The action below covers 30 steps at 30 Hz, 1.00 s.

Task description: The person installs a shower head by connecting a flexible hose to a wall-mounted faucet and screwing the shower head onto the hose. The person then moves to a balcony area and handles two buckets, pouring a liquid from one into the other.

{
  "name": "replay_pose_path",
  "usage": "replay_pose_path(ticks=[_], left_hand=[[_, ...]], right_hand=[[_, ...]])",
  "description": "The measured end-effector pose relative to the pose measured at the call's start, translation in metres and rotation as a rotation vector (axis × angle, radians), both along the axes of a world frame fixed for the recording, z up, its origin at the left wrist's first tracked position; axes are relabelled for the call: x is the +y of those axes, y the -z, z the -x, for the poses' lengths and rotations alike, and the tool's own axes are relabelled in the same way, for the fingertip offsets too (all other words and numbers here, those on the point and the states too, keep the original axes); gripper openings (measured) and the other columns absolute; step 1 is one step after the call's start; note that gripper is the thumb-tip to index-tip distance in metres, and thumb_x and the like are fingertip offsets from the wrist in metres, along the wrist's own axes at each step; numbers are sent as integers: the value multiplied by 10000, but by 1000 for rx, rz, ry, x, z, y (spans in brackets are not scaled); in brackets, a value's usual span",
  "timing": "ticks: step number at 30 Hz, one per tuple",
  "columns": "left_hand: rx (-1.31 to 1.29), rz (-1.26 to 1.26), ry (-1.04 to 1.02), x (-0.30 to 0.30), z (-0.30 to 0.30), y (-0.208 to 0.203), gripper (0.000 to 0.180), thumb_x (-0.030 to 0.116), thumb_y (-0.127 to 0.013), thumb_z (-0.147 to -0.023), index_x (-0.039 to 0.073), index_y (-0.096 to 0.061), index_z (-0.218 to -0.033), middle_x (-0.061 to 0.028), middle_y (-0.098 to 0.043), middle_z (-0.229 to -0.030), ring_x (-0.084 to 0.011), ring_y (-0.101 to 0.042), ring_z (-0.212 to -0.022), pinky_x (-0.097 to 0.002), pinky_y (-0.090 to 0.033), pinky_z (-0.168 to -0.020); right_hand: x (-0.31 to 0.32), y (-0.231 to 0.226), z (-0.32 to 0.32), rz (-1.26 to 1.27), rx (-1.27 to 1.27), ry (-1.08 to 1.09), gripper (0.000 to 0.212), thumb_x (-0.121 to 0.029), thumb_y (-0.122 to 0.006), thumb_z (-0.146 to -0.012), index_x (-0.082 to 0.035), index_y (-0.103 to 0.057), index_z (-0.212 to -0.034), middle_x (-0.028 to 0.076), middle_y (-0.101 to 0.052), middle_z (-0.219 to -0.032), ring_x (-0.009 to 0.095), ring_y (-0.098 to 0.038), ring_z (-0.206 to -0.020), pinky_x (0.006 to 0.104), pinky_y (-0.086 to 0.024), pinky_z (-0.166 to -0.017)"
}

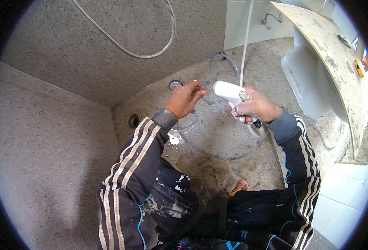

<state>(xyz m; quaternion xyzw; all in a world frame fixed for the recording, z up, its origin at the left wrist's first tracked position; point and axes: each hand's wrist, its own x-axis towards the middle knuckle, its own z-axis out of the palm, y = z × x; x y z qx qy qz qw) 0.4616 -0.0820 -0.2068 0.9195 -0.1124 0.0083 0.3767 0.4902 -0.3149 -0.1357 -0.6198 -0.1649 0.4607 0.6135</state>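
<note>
A white handheld sprayer (229, 91) is gripped in my right hand (261, 105), its head pointing left and a small black tip showing below my fingers. A white hose (245, 46) rises behind that hand toward the top edge. My left hand (184, 99) is closed, with thumb and fingertips pinching the end of a clear hose (207, 84). That end sits just left of the sprayer head, apart from it. A length of clear tubing (229, 158) loops over the wet floor below both hands. Whitish residue marks my right fingers.
A drain hole (134, 121) and a round metal ring (174, 85) lie in the floor at left. A metal shower hose (150, 56) hangs before the grey wall. At right, a stained board (323, 41) rests over a white toilet (300, 79), bearing a yellow tool (359, 68).
</note>
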Motion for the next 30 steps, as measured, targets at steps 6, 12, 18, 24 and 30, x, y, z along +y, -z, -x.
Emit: replay_pose_path(ticks=[6, 12, 18, 24, 30], left_hand=[[-34, -49, 3, 3, -1, 13, 311, 288, -539, -880, -22, -541, -871, -199, -553, -624, -344, -545, -562, -422, -403, -539], [-43, 7, 14, 7, -2, 14, 283, 267, -539, -881, -16, -542, -874, -199, -535, -594, -353, -531, -544, -423, -395, -534], [-19, -22, -44, 6, -1, 6, 249, 211, -584, -854, -15, -571, -958, -188, -608, -749, -300, -597, -650, -372, -453, -594], [-70, 35, -97, 3, -6, 2, 210, 150, -609, -835, 12, -598, -993, -172, -645, -853, -218, -638, -698, -316, -494, -631], [-78, 210, -238, -1, -9, -19, 186, 149, -548, -885, -8, -592, -974, -116, -657, -874, -156, -633, -744, -288, -517, -691]], right_hand=[[-2, -6, 0, 16, 29, 2, 198, -97, -579, -740, 20, -505, -881, 29, -518, -633, 56, -460, -447, 188, -348, -362], [-3, -10, -1, 25, 47, 45, 199, -82, -573, -735, 30, -507, -886, 28, -514, -635, 55, -460, -450, 182, -351, -361], [-2, -11, -1, 10, 3, 3, 211, -93, -585, -737, 26, -512, -895, 23, -517, -645, 48, -464, -473, 178, -357, -371], [-4, -8, -2, 4, -1, 72, 207, -109, -607, -733, 4, -513, -881, 14, -516, -654, 46, -458, -491, 177, -362, -395], [-22, -29, -7, -56, -56, 139, 192, -115, -614, -729, -18, -515, -862, 9, -520, -658, 41, -452, -492, 171, -355, -407]])
